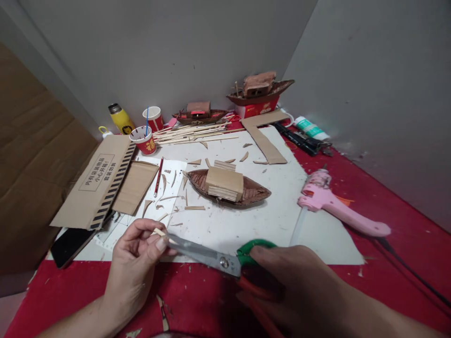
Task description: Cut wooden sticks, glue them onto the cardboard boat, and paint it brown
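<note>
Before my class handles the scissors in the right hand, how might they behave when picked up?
The scissors will probably feel stiff and fairly heavy for their size, as the blades look metal. Lifted by the green handle alone, they may swing open around the visible pivot.

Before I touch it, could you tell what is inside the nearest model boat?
A cardboard cabin sits across the middle of the model boat. Reddish-brown, ribbed-looking flooring shows at both ends; whatever lies under or within the cabin is covered.
</note>
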Demonstrator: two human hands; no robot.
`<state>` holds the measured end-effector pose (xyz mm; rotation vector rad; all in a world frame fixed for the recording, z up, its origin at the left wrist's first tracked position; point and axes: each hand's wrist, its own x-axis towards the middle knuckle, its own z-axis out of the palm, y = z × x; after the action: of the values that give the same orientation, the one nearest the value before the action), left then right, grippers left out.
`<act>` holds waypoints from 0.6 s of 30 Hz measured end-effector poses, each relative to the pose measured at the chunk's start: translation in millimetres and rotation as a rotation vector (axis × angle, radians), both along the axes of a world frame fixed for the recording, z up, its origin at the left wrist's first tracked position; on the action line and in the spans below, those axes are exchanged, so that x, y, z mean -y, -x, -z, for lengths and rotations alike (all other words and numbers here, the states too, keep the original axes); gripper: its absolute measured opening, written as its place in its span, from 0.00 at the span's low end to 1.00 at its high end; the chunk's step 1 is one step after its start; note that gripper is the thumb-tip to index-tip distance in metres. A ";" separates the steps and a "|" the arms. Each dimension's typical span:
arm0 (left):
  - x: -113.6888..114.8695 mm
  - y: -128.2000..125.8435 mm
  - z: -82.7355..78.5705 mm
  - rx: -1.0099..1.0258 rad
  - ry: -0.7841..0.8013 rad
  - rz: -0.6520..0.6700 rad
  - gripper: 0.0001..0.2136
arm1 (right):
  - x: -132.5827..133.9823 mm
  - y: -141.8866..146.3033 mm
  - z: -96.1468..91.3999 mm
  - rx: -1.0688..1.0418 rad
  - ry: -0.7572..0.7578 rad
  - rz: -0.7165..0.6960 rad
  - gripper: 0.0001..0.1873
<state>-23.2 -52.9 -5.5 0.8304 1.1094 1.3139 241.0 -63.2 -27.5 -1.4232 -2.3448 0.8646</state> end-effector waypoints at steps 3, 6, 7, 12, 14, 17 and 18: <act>-1.1 0.1 -1.5 0.031 0.036 0.014 0.10 | -0.5 -0.4 2.8 0.030 0.032 -0.019 0.14; -2.2 0.3 -4.1 0.053 0.047 0.008 0.10 | -2.2 -1.5 4.0 0.006 0.027 -0.019 0.14; -2.6 0.5 -5.1 0.055 0.041 -0.003 0.10 | -2.7 -2.0 3.5 -0.007 0.026 -0.019 0.14; -4.1 0.7 -8.5 0.041 0.004 -0.039 0.09 | -4.5 -3.5 -3.1 -0.060 -0.068 -0.041 0.17; -4.2 0.2 -8.9 0.023 -0.003 -0.038 0.08 | -4.9 -2.9 -3.9 -0.048 -0.130 -0.022 0.19; -3.3 -0.4 -8.3 0.004 -0.012 -0.039 0.08 | -5.3 -1.2 -1.8 -0.004 -0.199 -0.018 0.20; -2.6 -0.5 -7.9 -0.002 -0.014 -0.042 0.08 | -5.6 -0.6 -0.8 0.007 -0.213 -0.028 0.20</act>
<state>-22.8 -50.3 2.4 0.8228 1.1257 1.3576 241.6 -57.6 -26.7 -1.3122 -2.3843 0.5959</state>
